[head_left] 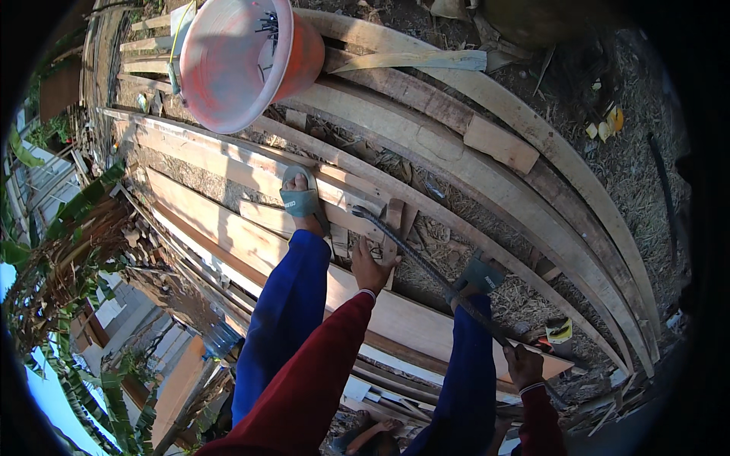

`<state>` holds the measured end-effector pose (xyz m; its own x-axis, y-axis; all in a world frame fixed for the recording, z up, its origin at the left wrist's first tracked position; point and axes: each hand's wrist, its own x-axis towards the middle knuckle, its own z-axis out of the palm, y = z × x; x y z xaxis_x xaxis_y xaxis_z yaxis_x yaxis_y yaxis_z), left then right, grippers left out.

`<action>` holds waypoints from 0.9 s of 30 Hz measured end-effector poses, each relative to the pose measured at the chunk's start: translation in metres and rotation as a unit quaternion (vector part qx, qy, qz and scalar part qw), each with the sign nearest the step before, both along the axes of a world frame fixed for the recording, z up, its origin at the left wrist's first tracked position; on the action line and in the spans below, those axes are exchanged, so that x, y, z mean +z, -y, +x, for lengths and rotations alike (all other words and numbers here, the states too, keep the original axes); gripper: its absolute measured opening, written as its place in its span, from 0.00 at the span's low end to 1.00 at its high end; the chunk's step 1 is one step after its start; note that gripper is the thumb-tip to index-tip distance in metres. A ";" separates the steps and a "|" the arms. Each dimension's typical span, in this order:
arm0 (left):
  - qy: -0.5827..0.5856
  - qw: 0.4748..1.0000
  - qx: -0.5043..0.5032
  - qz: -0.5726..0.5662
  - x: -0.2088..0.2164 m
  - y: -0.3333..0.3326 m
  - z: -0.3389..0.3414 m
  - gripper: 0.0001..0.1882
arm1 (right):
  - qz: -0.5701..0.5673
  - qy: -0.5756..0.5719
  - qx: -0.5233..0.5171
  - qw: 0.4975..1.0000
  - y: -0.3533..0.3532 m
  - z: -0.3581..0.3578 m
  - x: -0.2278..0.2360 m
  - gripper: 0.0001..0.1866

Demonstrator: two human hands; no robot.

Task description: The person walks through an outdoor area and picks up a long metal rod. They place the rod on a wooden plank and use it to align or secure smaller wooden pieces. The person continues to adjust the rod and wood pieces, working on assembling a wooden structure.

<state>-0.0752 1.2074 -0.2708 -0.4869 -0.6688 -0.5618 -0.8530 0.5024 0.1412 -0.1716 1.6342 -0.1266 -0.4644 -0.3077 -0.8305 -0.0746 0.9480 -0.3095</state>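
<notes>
A long dark ribbed steel bar (426, 267) slants across the middle, its bent end lying by a short upright wood block (393, 228). My right hand (525, 367) is closed around the bar near its lower right end. Between my feet, my left hand (370, 267) has its fingers stretched out and the thumb apart, beside the lower part of the wood block. Whether its palm rests on the wood is hidden. Under it runs a wide pale plank (414, 323). My left sandalled foot (300, 196) presses on a long light beam (220, 156).
A whitish-orange plastic tub (236, 68) with nails inside stands at upper left on the beams. Several long curved-looking boards (456, 163) lie to the right. A yellow-black packet (559, 330) lies near my right foot (480, 277). Another person's limbs (372, 433) show at the bottom.
</notes>
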 end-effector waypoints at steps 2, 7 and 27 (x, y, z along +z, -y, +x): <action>-0.013 0.997 -0.009 0.070 -0.021 0.001 -0.004 0.41 | 0.030 0.051 -0.024 0.998 -0.006 0.006 0.023 0.28; -0.011 0.993 -0.092 0.079 0.013 -0.013 0.001 0.30 | 0.073 0.078 -0.049 0.993 0.011 0.003 0.106 0.25; -0.273 0.732 0.352 0.516 0.141 0.011 -0.264 0.19 | 0.068 -0.293 -0.031 0.953 0.077 -0.189 0.122 0.28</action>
<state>-0.3397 1.1963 -0.1294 -0.5666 -0.2193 -0.7943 -0.5236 -0.6485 0.5525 -0.3602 1.5568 -0.0046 -0.8748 -0.1724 -0.4528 -0.1392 0.9846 -0.1058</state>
